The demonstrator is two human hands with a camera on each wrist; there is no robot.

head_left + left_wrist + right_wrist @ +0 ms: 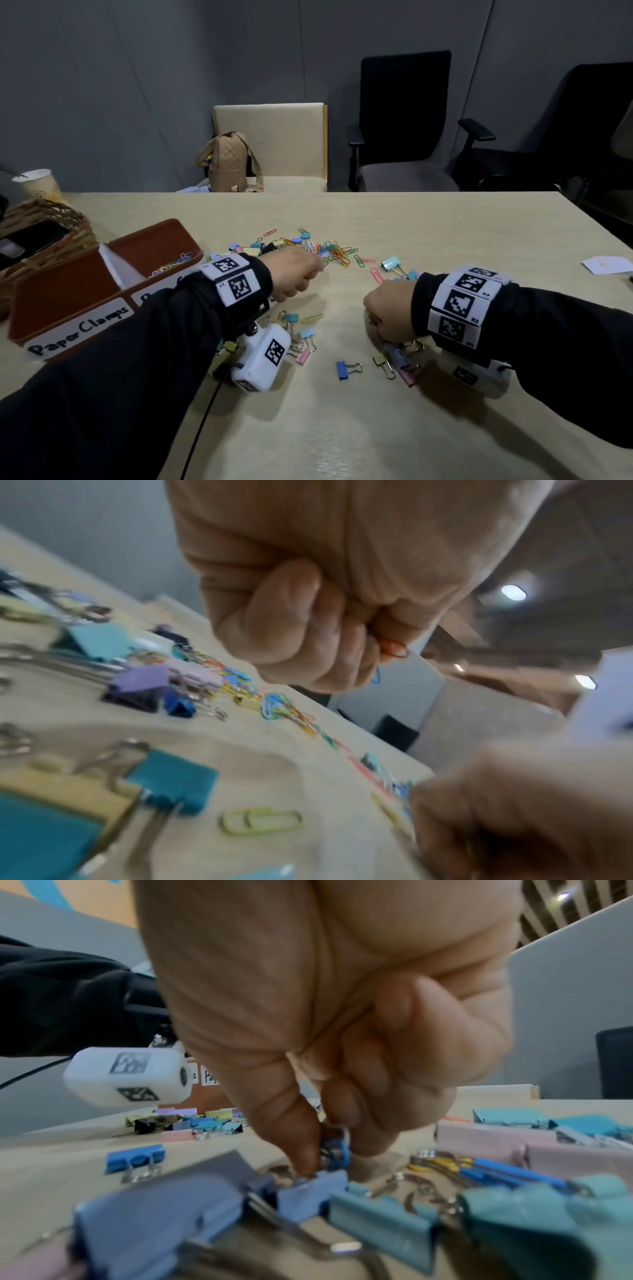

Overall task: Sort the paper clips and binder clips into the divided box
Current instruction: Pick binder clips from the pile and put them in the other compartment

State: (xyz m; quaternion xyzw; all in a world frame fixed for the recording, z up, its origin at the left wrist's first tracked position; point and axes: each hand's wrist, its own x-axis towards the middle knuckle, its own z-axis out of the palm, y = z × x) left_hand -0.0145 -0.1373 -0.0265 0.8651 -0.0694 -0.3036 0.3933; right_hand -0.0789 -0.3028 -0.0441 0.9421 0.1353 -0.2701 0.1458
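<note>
Crowding both fists (297, 274), binder clips (348, 369), paper clips (334, 253)

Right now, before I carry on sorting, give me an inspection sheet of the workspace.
Surface: pale wood table.
Job's things: divided box holds paper clips in far compartment; loose paper clip pile; binder clips scattered.
Clutter: wicker basket, paper cup, paper note.
Grippers: left hand holds paper clips; right hand pinches a blue binder clip.
Cables: black cable under left wrist.
Surroundings: chairs, tan bag.
</note>
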